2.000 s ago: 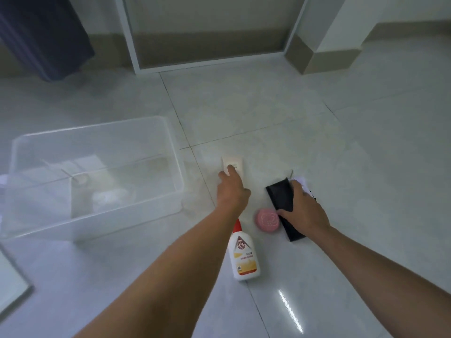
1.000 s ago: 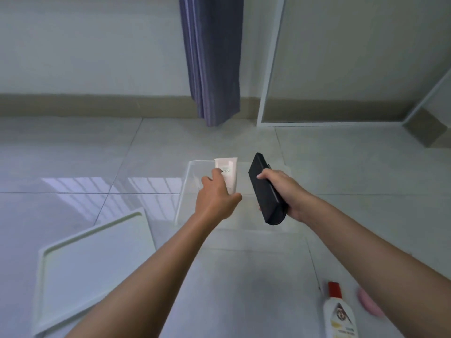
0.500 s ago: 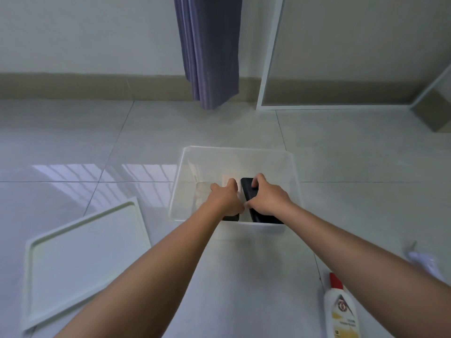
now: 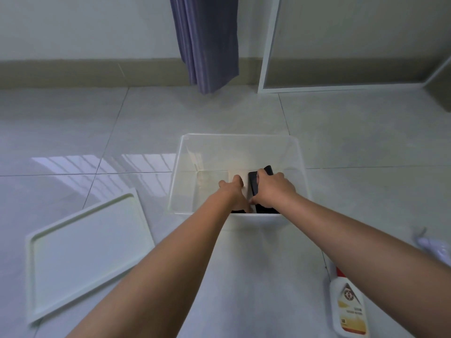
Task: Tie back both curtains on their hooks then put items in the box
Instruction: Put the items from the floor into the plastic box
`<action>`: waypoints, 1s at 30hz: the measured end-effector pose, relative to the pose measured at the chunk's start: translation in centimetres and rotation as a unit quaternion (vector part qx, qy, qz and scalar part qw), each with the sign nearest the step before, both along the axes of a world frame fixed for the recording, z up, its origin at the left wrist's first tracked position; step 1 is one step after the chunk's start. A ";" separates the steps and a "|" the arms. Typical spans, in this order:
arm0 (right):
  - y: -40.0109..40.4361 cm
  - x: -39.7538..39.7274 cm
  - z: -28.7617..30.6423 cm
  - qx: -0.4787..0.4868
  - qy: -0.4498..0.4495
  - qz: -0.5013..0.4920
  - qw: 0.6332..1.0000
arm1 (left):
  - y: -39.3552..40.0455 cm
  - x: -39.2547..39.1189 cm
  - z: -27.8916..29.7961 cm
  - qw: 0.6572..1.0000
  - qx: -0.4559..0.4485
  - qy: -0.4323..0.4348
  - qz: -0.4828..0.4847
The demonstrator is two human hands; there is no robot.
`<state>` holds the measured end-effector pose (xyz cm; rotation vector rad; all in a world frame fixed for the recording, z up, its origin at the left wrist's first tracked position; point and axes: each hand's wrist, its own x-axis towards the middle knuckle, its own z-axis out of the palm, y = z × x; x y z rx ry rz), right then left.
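A clear plastic box (image 4: 185,152) stands open on the tiled floor ahead of me. Both my hands reach down inside it. My right hand (image 4: 274,189) grips a flat black case (image 4: 253,182) that lies near the box bottom. Just left of it, my left hand (image 4: 233,191) holds a cream tube (image 4: 234,175), mostly hidden under the fingers. A white glue bottle (image 4: 350,311) with a red cap lies on the floor at the lower right, partly behind my right forearm.
The box's white lid (image 4: 83,250) lies flat on the floor to the left. A purple curtain (image 4: 207,42) hangs at the back wall beside a white door frame (image 4: 267,45). A pale object (image 4: 436,247) sits at the right edge.
Both hands picked the tube and black case off the floor, carried them over the box and lowered them inside. In the last half second they barely moved.
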<state>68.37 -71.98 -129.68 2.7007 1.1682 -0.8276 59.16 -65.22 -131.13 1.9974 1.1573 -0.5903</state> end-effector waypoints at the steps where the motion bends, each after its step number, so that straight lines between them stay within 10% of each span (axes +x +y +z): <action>1: 0.0 0.0 0.0 -0.004 0.006 -0.002 1.000 | 0.1 -0.1 -0.2 1.000 -0.001 0.007 -0.005; 22: -0.8 -0.6 1.0 -0.112 -0.054 0.157 0.980 | 0.4 0.5 -1.2 0.997 0.044 0.045 -0.055; 27: -2.7 2.6 9.0 0.114 0.189 0.026 0.975 | 0.0 1.2 2.4 0.992 0.063 0.068 -0.082; 30: -6.3 6.8 13.1 0.301 0.175 -0.062 0.935 | -2.3 3.2 6.5 0.946 0.241 -0.216 0.018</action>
